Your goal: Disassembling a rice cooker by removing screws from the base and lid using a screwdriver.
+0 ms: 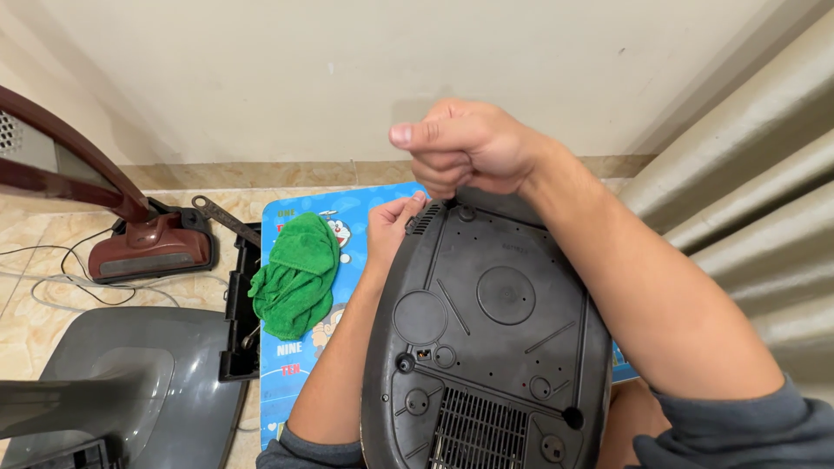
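A dark grey appliance [495,339] is tipped up in front of me, its plastic underside with round bosses and a vent grille facing the camera. My left hand [393,221] grips its upper left edge, fingers curled over the rim. At the appliance's top edge my right hand [465,148] is closed in a fist, thumb pointing left. Whether it holds something small is hidden. Both forearms run down either side of the appliance.
A crumpled green cloth [298,274] lies on a blue cartoon-printed mat [347,260]. Left of it lie a black plastic panel [239,304], a grey vacuum body [139,382], a dark red floor nozzle [152,247] and cords. A wall is ahead; a ribbed curtain [747,191] hangs on the right.
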